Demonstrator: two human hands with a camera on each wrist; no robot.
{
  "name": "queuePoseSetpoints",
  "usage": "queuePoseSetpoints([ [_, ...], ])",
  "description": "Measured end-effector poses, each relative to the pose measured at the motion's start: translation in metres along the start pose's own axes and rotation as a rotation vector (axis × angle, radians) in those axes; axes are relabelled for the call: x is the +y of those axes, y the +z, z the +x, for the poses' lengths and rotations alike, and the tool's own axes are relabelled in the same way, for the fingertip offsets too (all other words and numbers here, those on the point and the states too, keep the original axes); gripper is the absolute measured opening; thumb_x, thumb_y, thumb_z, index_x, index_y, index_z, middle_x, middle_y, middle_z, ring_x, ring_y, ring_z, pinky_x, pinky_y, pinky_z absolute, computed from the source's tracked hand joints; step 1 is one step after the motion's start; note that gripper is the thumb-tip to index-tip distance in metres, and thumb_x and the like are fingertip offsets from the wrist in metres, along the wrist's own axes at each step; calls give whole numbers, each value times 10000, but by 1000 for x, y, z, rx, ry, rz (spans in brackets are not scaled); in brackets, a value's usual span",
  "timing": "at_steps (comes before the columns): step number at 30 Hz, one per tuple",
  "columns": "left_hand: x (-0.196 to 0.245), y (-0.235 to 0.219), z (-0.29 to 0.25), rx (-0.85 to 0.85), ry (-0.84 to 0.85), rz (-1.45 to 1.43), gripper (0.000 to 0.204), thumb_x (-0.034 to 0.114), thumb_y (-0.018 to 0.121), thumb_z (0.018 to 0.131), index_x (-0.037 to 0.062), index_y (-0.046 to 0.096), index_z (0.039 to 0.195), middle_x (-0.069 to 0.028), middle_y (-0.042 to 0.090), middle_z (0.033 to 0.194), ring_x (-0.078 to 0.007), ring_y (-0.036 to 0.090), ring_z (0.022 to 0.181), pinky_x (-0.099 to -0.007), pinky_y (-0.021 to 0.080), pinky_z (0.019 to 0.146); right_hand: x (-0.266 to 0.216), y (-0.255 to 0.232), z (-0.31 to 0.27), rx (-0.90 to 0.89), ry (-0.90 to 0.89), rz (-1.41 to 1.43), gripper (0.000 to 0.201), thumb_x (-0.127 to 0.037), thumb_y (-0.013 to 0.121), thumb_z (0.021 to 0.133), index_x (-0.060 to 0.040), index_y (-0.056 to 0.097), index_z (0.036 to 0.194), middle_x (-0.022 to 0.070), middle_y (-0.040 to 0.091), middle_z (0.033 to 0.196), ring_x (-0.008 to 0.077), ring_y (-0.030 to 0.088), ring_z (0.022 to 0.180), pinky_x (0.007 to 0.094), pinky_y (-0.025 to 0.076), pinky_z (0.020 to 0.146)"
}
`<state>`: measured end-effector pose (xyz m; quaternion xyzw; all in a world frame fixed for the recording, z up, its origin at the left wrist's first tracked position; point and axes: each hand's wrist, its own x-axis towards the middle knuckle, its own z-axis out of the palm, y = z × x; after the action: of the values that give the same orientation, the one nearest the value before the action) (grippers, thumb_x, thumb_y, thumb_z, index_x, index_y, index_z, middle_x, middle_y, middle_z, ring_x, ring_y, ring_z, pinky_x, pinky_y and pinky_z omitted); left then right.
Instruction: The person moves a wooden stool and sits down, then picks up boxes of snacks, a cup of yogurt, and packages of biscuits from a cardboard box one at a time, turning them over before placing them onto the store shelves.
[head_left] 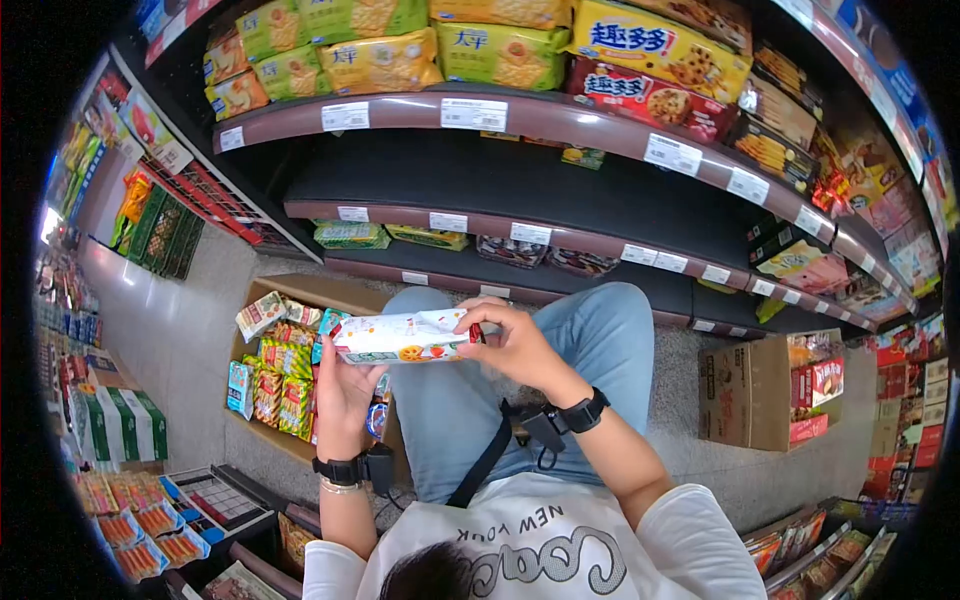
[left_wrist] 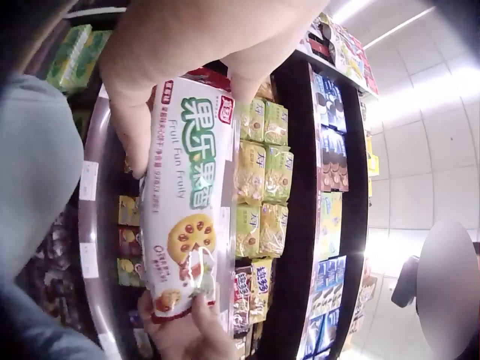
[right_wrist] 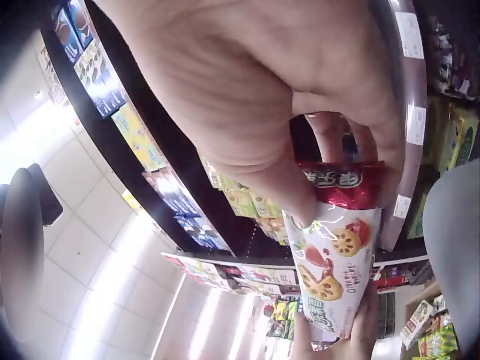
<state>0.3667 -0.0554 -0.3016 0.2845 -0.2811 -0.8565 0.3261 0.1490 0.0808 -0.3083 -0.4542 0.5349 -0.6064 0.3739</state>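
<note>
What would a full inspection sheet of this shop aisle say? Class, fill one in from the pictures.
Surface: grey floor, speckled.
Job's things: white biscuit pack with fruit print, held level over the knees.
Clutter: open carton of snack packs; second carton at right.
Hands: left hand grips one pack end; right hand pinches the red end.
Cables: black strap under the right wrist.
Surroundings: shelves, the middle one mostly bare.

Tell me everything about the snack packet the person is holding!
The snack packet is long and narrow, in glossy white wrapping with green lettering reading "Fruit Fun Fruity", pictures of round fruit-filled biscuits, and a red end. It looks sealed. It is held level above the person's lap, before the shelves. The left hand grips one end, and the right hand pinches the red end.
</note>
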Motion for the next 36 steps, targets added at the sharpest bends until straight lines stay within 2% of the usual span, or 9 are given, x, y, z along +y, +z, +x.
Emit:
queuePoseSetpoints([
  [7, -17, 24, 12, 1, -56, -24, 358, 326, 522, 906, 75, 504, 1161, -100, 555, 1203, -270, 500, 1159, -478, 391, 970, -10, -27, -23, 52, 9, 109, 218, 56, 682, 724, -55, 628, 903, 67, 483, 1201, 182, 490, 1122, 296, 490, 878],
  [13, -20, 35, 6, -32, -78, -11, 347, 303, 522, 900, 76, 521, 1161, -85, 581, 1164, -260, 524, 1128, -445, 398, 965, -13, -32, -29, 77, 33, 135, 161, 21, 677, 751, -58, 644, 888, 68, 490, 1201, 167, 480, 1126, 292, 500, 860],
  [15, -20, 35, 4, -32, -67, 16, 389, 339, 524, 906, 81, 503, 1197, -82, 582, 1157, -251, 523, 1132, -424, 416, 950, -9, -34, -31, 77, 31, 60, 169, -24, 680, 770, -59, 645, 931, 67, 502, 1200, 150, 496, 1089, 282, 506, 823],
  [18, -21, 42, -3, 97, 12, 100, 406, 395, 496, 925, 89, 499, 1192, -81, 584, 1160, -224, 551, 1092, -403, 453, 917, -6, -33, -29, 122, 29, 69, 278, -103, 676, 807, -58, 602, 1071, 70, 525, 1186, 119, 534, 988, 251, 507, 733],
  [19, -19, 31, 0, 85, -53, 154, 419, 415, 490, 928, 102, 494, 1207, -77, 601, 1125, -208, 598, 1009, -359, 504, 834, -6, -32, -27, 145, 29, 93, 332, -132, 672, 821, -57, 581, 1131, 72, 534, 1179, 107, 549, 947, 238, 507, 697],
  [22, -11, 25, -1, 25, -161, 233, 395, 394, 487, 933, 99, 501, 1196, -71, 623, 1068, -196, 638, 879, -315, 531, 739, -25, -36, -29, 166, 291, 291, 493, -174, 656, 848, -47, 454, 1279, 86, 543, 1160, 89, 574, 845, 220, 503, 627],
  [23, -12, 27, 0, 77, -167, 264, 394, 396, 493, 926, 92, 512, 1176, -72, 641, 1008, -181, 643, 759, -289, 534, 678, -28, -36, -29, 172, 256, 247, 526, -213, 634, 869, -56, 403, 1314, 98, 553, 1135, 77, 574, 805, 209, 496, 573],
  [29, -14, 23, 3, 43, -216, 265, 403, 373, 532, 905, 78, 493, 1176, -97, 624, 1015, -206, 621, 800, -325, 527, 736, -29, -41, -30, 78, 143, 246, 567, -110, 704, 803, -43, 417, 1287, 101, 541, 1144, 113, 584, 904, 238, 518, 734],
  [36, -17, 24, 6, 42, -237, 262, 412, 395, 533, 903, 78, 513, 1165, -92, 629, 1003, -194, 616, 808, -327, 527, 736, -23, -42, -30, 113, 154, 285, 587, -69, 712, 783, -15, 415, 1286, 118, 556, 1153, 161, 554, 1036, 285, 459, 898],
])
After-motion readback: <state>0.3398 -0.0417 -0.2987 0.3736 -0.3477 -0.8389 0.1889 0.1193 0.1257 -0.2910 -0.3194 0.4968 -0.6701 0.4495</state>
